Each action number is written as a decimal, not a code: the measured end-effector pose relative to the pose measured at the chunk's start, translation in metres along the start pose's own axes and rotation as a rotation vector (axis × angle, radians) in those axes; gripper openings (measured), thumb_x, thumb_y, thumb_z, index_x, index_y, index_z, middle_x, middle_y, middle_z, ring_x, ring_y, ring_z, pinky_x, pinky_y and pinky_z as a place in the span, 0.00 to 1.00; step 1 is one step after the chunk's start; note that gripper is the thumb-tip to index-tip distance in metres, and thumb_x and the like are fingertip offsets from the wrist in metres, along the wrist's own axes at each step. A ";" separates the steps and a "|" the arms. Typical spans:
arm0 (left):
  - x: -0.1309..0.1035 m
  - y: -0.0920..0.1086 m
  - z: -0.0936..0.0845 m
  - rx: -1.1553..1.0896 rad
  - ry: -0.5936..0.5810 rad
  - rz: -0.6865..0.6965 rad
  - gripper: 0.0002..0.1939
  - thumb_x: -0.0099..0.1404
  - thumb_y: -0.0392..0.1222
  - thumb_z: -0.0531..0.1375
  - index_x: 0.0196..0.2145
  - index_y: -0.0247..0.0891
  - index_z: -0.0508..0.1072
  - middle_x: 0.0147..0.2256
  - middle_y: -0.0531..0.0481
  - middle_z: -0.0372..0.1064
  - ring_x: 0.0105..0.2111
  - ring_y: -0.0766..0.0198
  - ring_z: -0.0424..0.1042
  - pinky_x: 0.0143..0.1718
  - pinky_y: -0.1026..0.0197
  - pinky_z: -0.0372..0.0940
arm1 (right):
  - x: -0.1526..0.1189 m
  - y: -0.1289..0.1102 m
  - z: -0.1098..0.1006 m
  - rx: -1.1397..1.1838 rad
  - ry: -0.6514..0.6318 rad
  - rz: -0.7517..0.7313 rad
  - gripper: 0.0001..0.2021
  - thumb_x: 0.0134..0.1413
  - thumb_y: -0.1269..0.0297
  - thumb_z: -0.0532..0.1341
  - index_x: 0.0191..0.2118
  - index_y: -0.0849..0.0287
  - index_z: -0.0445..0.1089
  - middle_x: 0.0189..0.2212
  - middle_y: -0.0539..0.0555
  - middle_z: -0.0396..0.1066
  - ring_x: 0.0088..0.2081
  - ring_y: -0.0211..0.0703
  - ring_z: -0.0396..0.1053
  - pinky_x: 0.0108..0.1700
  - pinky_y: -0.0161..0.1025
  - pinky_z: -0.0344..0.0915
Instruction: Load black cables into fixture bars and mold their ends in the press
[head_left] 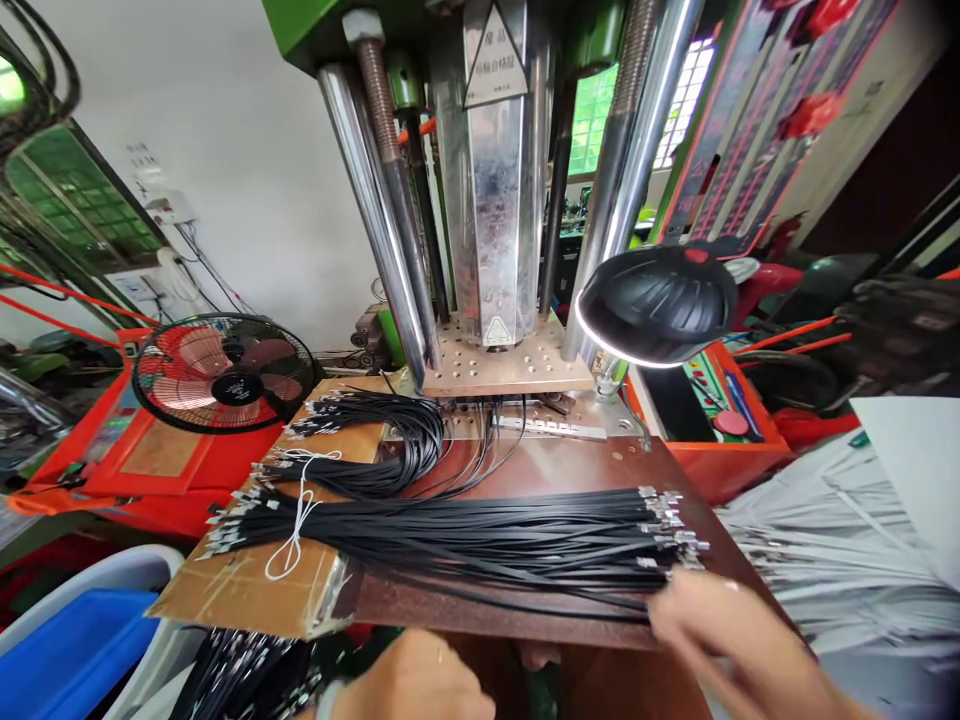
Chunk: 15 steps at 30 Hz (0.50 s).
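Note:
A long bundle of black cables [480,535] with metal connector ends lies across the brown work table. My right hand [724,630] is at the bundle's right end, its fingers curled where the lowest cable strand meets them; the fingertips are partly hidden and slightly blurred. My left hand [416,680] is low at the table's front edge, back upward and fingers bent under, so whatever they may hold is out of sight. White string [300,520] is looped near the bundle's left end. Behind lies a second, curved bundle of black cables [420,440].
A press with a steel plate [510,375] stands at the back of the table. A black lamp [660,305] hangs at right. Cardboard [247,595] lies under the left cable ends. A fan [225,375] and blue bin [75,650] are at left, white cables [840,560] at right.

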<state>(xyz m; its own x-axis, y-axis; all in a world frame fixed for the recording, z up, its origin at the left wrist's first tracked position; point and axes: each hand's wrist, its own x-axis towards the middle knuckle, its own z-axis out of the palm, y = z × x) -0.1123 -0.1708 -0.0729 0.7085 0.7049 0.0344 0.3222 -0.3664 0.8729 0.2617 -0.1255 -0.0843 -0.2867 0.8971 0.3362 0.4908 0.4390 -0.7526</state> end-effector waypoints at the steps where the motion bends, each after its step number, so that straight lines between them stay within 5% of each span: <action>1: 0.016 0.012 -0.013 0.117 0.006 0.080 0.15 0.68 0.47 0.53 0.48 0.49 0.75 0.40 0.44 0.76 0.43 0.55 0.75 0.50 0.52 0.68 | 0.028 0.005 -0.010 -0.061 -0.018 -0.032 0.09 0.53 0.53 0.62 0.39 0.46 0.76 0.36 0.56 0.76 0.39 0.52 0.71 0.44 0.50 0.69; 4: 0.069 0.035 -0.041 0.596 0.030 0.334 0.23 0.69 0.34 0.46 0.60 0.38 0.62 0.55 0.41 0.69 0.56 0.57 0.68 0.58 0.51 0.64 | 0.107 0.017 -0.021 -0.553 0.005 -0.118 0.16 0.59 0.65 0.55 0.50 0.62 0.71 0.46 0.65 0.71 0.48 0.57 0.67 0.53 0.56 0.63; 6: 0.096 0.038 -0.046 0.829 0.058 0.386 0.25 0.70 0.35 0.49 0.64 0.36 0.56 0.60 0.41 0.63 0.60 0.57 0.63 0.61 0.52 0.61 | 0.141 0.017 -0.019 -0.721 -0.089 -0.127 0.16 0.58 0.69 0.55 0.50 0.66 0.69 0.46 0.67 0.70 0.49 0.57 0.65 0.51 0.54 0.63; 10: 0.122 0.006 -0.040 1.149 0.202 0.516 0.37 0.69 0.49 0.55 0.68 0.32 0.47 0.60 0.40 0.63 0.59 0.56 0.65 0.57 0.59 0.65 | 0.166 0.013 -0.012 -0.837 -0.209 -0.107 0.09 0.60 0.66 0.58 0.43 0.61 0.72 0.41 0.60 0.69 0.45 0.50 0.65 0.48 0.45 0.62; 15: 0.139 -0.034 -0.038 1.329 0.350 0.748 0.28 0.73 0.39 0.47 0.68 0.35 0.50 0.52 0.49 0.73 0.51 0.64 0.71 0.50 0.66 0.65 | 0.173 0.021 -0.010 -0.905 -0.220 -0.074 0.10 0.62 0.63 0.57 0.45 0.61 0.70 0.43 0.58 0.68 0.46 0.48 0.64 0.48 0.43 0.60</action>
<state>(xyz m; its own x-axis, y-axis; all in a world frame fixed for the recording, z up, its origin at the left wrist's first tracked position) -0.0490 -0.0371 -0.0795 0.8399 0.1566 0.5197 0.4135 -0.8048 -0.4258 0.2306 0.0392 -0.0364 -0.4464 0.8762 0.1816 0.8928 0.4497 0.0247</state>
